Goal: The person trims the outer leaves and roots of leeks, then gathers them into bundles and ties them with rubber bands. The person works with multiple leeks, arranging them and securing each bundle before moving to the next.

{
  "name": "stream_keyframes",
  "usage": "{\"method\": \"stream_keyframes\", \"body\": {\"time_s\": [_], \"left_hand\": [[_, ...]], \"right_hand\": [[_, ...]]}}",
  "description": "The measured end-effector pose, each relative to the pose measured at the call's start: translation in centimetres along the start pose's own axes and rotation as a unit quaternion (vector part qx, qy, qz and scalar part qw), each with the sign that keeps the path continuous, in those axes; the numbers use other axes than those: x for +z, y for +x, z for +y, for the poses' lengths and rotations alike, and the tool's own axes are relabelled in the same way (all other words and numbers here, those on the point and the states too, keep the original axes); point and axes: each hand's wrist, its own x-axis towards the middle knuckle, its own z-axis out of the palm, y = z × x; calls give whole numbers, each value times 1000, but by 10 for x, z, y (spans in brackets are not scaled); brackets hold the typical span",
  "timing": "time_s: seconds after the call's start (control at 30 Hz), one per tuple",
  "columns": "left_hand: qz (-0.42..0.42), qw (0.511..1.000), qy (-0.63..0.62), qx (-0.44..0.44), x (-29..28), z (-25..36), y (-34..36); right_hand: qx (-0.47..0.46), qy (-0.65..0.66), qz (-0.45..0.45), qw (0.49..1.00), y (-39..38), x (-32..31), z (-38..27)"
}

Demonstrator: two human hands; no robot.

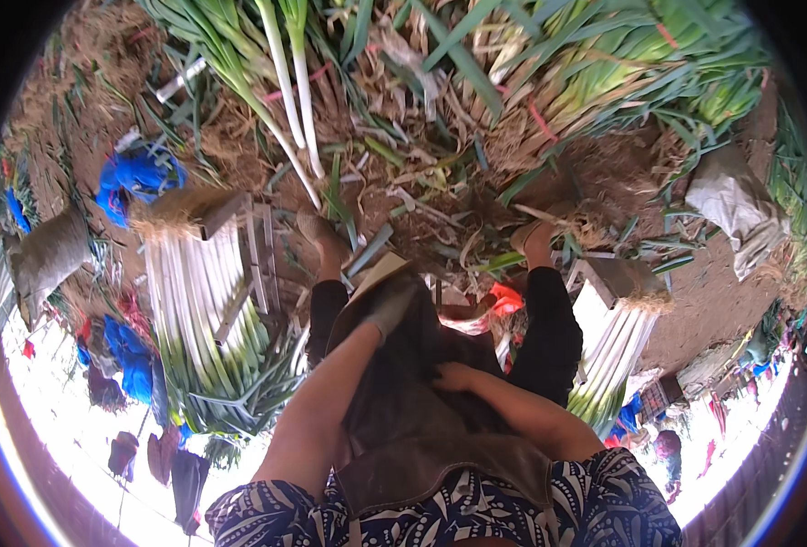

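Observation:
My left hand (388, 315), in a pale grey glove, grips the dark brown apron (376, 392) near its upper left side, beside a tan flat piece (378, 273). My right hand (453, 377), bare, is lower on the apron, fingers curled into the fabric. An orange-red plastic piece (507, 299) lies beyond, between my legs. To either side stand bundles of trimmed white-stemmed leeks (194, 301) (617, 337), roots up, against wooden boards.
Large piles of leeks (649, 64) with red ties fill the far side; loose stalks (303, 109) and leaves litter the dirt ground (704, 264). A pale sack (731, 205) lies at the right, blue plastic (139, 182) and a grey sack (48, 255) at the left.

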Motion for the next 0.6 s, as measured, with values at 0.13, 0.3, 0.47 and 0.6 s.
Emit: {"method": "stream_keyframes", "body": {"time_s": [0.13, 0.3, 0.47, 0.6], "left_hand": [[-4, 885, -390, -255, -13, -10, 60], [13, 807, -469, -359, 9, -63, 103], [21, 765, -488, -421, 47, -138, 127], [92, 721, -527, -441, 54, -168, 171]], "right_hand": [[53, 204, 240, 948, 42, -34, 49], [167, 797, 397, 425, 101, -103, 163], [215, 808, 440, 328, 144, -109, 219], [84, 889, 334, 302, 188, -62, 293]]}}
